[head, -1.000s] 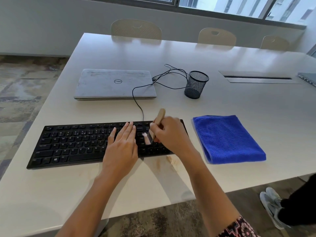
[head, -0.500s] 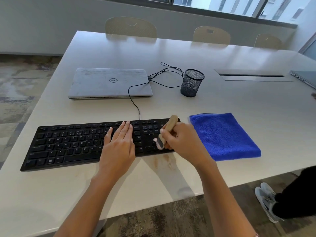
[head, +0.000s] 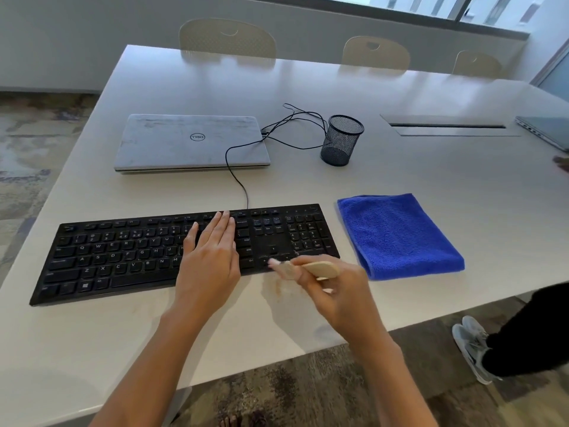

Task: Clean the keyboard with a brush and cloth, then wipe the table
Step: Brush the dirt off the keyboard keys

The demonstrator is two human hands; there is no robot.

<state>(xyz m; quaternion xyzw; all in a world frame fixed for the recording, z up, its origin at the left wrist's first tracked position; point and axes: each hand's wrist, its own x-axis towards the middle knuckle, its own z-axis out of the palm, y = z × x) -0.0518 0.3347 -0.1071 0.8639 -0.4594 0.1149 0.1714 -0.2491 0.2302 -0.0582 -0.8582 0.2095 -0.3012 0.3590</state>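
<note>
A black wired keyboard (head: 123, 254) lies near the front of the white table (head: 400, 167). My left hand (head: 212, 257) rests flat on its middle keys, fingers together. My right hand (head: 335, 294) grips a small wooden-handled brush (head: 320, 269) just in front of the keyboard's right end. The pale bristles point left at the bottom edge by the arrow keys, and the hand is motion-blurred. A folded blue cloth (head: 397, 234) lies flat to the right of the keyboard.
A closed silver laptop (head: 191, 143) sits behind the keyboard, its cable running to it. A black mesh pen cup (head: 340, 140) stands to the right of it. A second laptop (head: 545, 131) is at the far right edge. Another person's legs and shoes (head: 474, 346) stand by the table's right corner.
My right hand with the brush has swept from the keys near the middle to the right and down off the keyboard's front edge. My left hand has stayed on the keys.
</note>
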